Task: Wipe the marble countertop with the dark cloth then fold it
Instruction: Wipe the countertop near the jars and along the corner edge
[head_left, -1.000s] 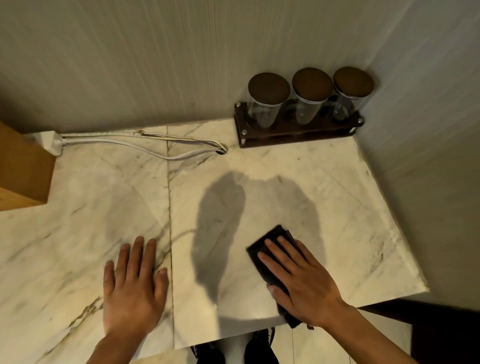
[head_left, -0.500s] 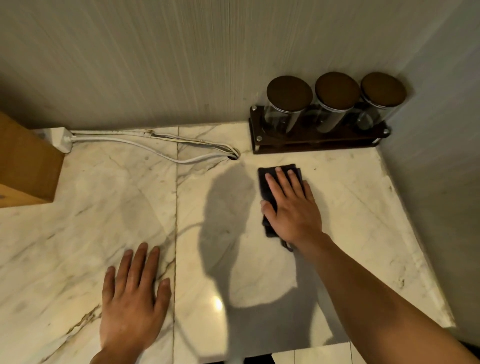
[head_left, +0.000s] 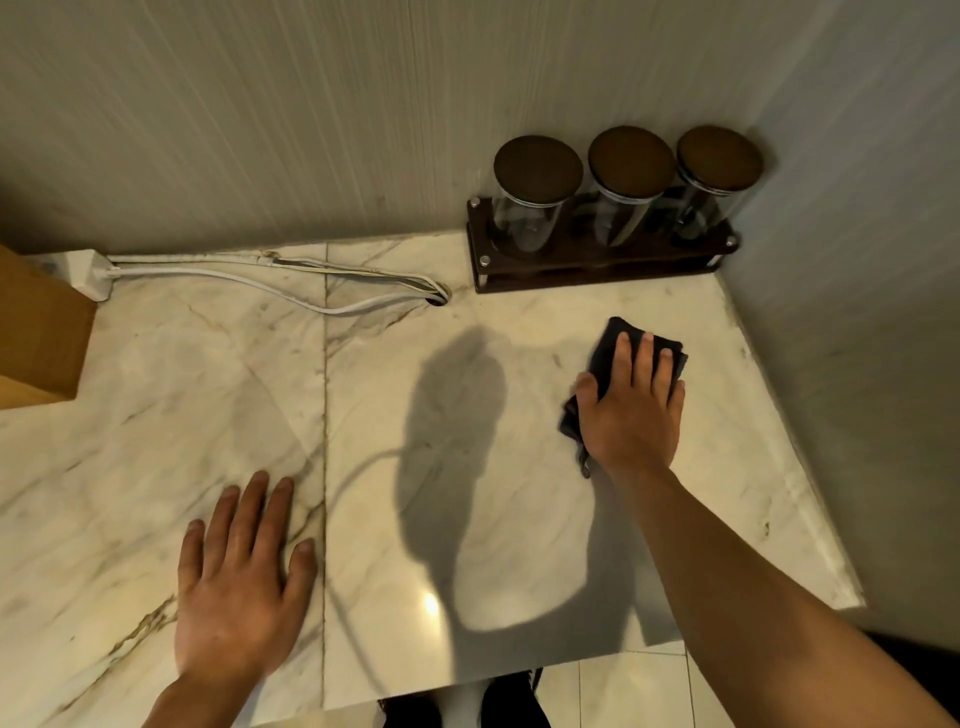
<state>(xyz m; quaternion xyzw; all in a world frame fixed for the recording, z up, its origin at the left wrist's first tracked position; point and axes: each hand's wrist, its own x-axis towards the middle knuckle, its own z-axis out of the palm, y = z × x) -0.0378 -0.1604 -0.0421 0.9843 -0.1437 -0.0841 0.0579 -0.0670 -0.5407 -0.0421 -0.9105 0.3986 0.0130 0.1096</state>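
Note:
The dark cloth (head_left: 605, 353) lies bunched flat on the white veined marble countertop (head_left: 467, 395), toward the back right. My right hand (head_left: 631, 410) presses down on it with fingers spread flat, covering most of it; only its far edge and left side show. My left hand (head_left: 241, 582) rests palm down on the marble near the front left, fingers apart, holding nothing.
A dark wooden rack (head_left: 597, 265) with three lidded glass jars (head_left: 628, 182) stands in the back right corner. White cables (head_left: 270, 286) run along the back wall from a power strip (head_left: 91, 273) into a hole. A wooden box (head_left: 36, 338) sits at far left. Walls close the back and right.
My right hand slid the cloth from the front edge toward the jar rack, then to the right toward the side wall. My left hand stayed planted.

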